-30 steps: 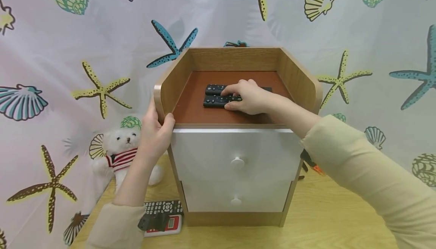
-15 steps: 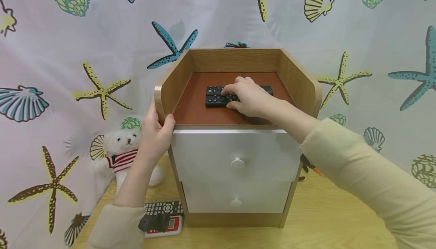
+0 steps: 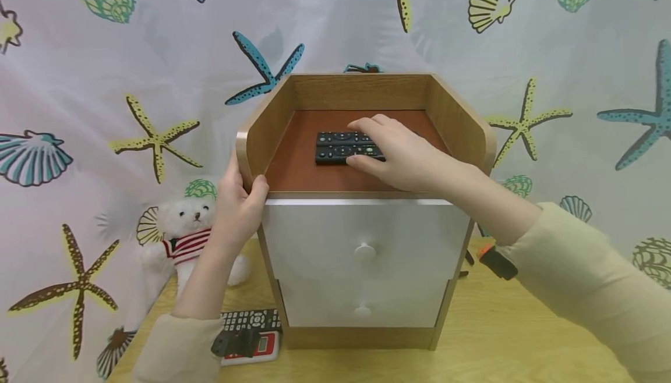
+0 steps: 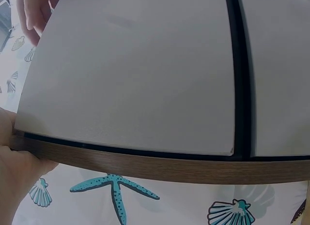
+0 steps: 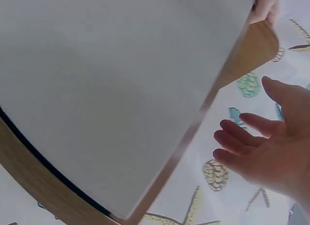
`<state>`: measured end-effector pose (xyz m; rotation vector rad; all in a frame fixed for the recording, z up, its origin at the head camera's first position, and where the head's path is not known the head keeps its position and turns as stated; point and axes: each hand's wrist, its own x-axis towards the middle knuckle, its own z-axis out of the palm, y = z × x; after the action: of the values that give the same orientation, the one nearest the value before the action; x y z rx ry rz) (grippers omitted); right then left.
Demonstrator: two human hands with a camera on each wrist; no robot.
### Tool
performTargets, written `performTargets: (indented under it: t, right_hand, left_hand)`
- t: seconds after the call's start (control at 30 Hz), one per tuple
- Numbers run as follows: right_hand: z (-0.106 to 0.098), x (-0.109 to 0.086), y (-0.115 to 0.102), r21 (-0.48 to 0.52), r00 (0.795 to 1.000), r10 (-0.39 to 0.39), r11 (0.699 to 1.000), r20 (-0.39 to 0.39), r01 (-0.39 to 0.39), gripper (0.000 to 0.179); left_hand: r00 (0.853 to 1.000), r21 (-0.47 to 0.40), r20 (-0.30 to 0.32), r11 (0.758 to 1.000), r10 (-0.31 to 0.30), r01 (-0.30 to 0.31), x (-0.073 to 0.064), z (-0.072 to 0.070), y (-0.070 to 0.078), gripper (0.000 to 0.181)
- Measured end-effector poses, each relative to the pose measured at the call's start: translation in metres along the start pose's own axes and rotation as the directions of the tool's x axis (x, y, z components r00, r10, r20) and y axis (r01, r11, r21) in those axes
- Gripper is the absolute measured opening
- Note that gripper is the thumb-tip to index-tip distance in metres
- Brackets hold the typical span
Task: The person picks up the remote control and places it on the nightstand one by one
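Note:
Two black remote controls lie side by side on the brown top of a small wooden cabinet [image 3: 362, 337]: the nearer remote [image 3: 329, 155] and the farther remote [image 3: 331, 138]. Above their right part is my right hand [image 3: 401, 153], its fingers spread and nothing held; it hides the right ends of both. The right wrist view shows the same hand [image 5: 273, 142] with palm and fingers extended. My left hand [image 3: 238, 205] grips the front edge of the cabinet's raised left side, thumb on the inner face. In the left wrist view this hand [image 4: 19, 174] wraps the wooden edge.
White drawer fronts [image 3: 320, 237] with round knobs face me. On the floor at left are a white teddy bear [image 3: 191, 226], another remote [image 3: 251, 319] and a red-and-white calculator [image 3: 269, 345] under a dark object. An orange-and-black item [image 3: 498, 262] lies at right.
My right hand has let go of the remotes, opened its fingers and drawn back toward the right front. The remotes stay side by side. My left hand has kept its grip on the cabinet.

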<state>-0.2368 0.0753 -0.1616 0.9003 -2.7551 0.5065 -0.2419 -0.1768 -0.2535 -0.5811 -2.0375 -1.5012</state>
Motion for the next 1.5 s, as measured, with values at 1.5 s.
performTargets:
  t: [1.5]
  right_hand:
    - [0.034, -0.091, 0.082, 0.476, 0.838, 0.373, 0.865, -0.399, -0.158, 0.059]
  left_hand:
    - [0.999, 0.028, -0.021, 0.999, -0.035, 0.036, 0.000, 0.000, 0.002, 0.048]
